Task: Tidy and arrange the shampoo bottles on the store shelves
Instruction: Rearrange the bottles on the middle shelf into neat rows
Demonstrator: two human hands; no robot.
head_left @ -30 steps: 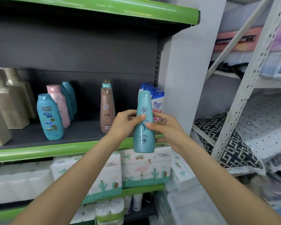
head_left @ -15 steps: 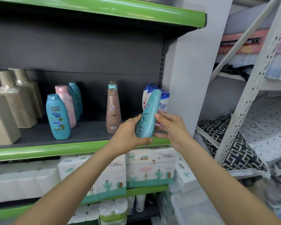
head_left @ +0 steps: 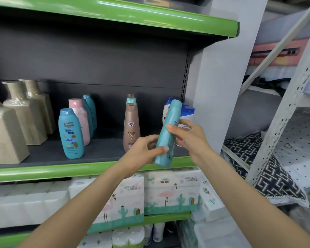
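Both hands hold a teal bottle [head_left: 166, 135] tilted, cap up and to the right, in front of the green front edge of the shelf [head_left: 61, 170] near its right end; the left hand [head_left: 143, 153] wraps its lower body, the right hand [head_left: 190, 136] pinches its middle; behind it stand white bottles with blue caps [head_left: 186, 115] (partly hidden) by the right wall, a brown bottle [head_left: 132, 127] to their left, and a blue bottle [head_left: 71, 134] further left near the front edge.
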